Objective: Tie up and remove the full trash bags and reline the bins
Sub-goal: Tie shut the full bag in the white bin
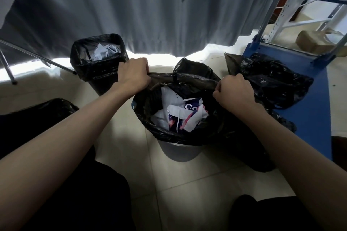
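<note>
Bare forearms reach out over the tiled floor. At far left a black-lined bin [98, 62] holds crumpled white paper. The left hand [132, 76] is fisted on the gathered rim of the black trash bag [169, 133] in the grey bin [180, 153], full of torn paper; the right hand [234, 93] clenches the rim's other end. A loose black bag [272, 80] lies just right.
</note>
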Motion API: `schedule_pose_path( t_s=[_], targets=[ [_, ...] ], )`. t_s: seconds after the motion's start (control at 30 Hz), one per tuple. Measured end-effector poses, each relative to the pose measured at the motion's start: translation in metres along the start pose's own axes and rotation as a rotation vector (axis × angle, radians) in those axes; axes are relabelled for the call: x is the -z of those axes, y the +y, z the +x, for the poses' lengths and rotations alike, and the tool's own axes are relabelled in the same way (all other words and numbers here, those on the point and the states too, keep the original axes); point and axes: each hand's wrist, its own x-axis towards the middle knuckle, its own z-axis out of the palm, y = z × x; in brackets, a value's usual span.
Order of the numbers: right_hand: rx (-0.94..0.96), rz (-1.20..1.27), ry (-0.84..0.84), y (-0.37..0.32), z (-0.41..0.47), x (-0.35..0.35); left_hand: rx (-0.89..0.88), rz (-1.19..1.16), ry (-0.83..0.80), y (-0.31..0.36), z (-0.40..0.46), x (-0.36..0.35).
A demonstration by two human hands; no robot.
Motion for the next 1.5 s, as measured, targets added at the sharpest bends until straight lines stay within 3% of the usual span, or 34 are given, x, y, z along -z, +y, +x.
schedule_pose_path(
  t_s=[0.2, 0.4, 0.57, 0.77, 1.03, 1.3, 1.5],
  targets=[
    [0.056, 0.06, 0.151, -0.003, 0.0, 0.005, -0.083, 0.059, -0.039, 0.004, -0.003, -0.007],
    [0.058, 0.14, 0.15, -0.002, -0.004, 0.004, -0.151, 0.137, 0.056, 0.011, -0.005, -0.008],
    [-0.013, 0.096, 0.118, 0.014, -0.008, 0.006, -0.089, 0.279, -0.004, 0.011, -0.005, -0.006],
    [-0.034, 0.048, 0.012, 0.034, -0.016, 0.01, -0.351, 0.09, -0.054, 0.065, -0.004, -0.005],
    [-0.086, 0.312, 0.051, 0.048, -0.026, 0.017, -0.64, -0.043, -0.044, 0.131, -0.027, -0.013],
    [-0.067, 0.646, 0.153, 0.05, -0.018, 0.019, -0.591, 0.078, 0.143, 0.129, -0.019, -0.009],
    [-0.069, 0.857, 0.283, 0.036, -0.014, 0.026, -0.473, 0.249, 0.142, 0.106, -0.01, -0.02]
  ],
)
